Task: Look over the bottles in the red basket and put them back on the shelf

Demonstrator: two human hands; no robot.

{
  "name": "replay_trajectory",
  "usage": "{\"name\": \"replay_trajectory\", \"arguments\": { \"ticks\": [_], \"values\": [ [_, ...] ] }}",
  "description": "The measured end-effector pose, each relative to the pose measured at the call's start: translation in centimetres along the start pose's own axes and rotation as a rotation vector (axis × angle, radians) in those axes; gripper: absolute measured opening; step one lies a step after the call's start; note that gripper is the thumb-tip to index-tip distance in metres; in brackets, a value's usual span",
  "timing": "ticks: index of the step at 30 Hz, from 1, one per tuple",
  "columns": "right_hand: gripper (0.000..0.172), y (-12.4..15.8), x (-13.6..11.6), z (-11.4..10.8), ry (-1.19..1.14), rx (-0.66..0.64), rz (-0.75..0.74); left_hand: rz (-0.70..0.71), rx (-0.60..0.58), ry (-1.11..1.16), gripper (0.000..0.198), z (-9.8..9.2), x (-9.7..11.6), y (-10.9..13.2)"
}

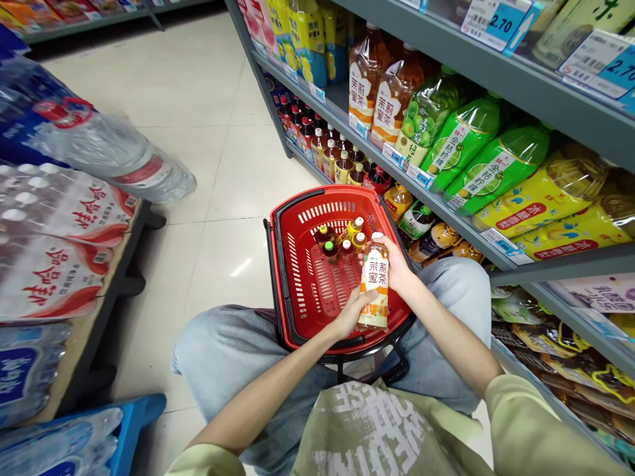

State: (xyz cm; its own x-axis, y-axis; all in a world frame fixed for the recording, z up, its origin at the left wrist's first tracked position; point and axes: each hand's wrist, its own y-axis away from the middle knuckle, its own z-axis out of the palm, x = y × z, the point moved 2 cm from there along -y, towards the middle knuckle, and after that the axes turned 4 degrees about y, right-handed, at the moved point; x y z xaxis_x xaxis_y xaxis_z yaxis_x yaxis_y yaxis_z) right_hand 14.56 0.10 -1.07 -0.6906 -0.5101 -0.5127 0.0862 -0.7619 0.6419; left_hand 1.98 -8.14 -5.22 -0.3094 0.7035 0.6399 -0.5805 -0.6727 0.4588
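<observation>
A bottle of jasmine honey tea, amber with a white and orange label and a white cap, is held tilted above the near right side of a red shopping basket. My left hand grips the bottle low on its left side. Near the cap, my right hand is wrapped around its upper right side. Inside the basket, several small bottles stand toward the far side, one with a green cap and another with a yellow label. The basket sits between my knees.
On the right, a grey shelf carries large tea bottles, green drink bottles and yellow packs. At left, shrink-wrapped water packs lie on a pallet; a large water bottle lies beyond them. Tiled floor runs between.
</observation>
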Motion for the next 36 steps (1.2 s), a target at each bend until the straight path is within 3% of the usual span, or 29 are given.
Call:
{"name": "replay_trajectory", "arguments": {
  "ticks": [36],
  "values": [
    [0.011,0.11,0.24,0.21,-0.018,-0.005,0.066,0.020,0.036,-0.043,0.072,0.51,0.52,0.47]
  ]
}}
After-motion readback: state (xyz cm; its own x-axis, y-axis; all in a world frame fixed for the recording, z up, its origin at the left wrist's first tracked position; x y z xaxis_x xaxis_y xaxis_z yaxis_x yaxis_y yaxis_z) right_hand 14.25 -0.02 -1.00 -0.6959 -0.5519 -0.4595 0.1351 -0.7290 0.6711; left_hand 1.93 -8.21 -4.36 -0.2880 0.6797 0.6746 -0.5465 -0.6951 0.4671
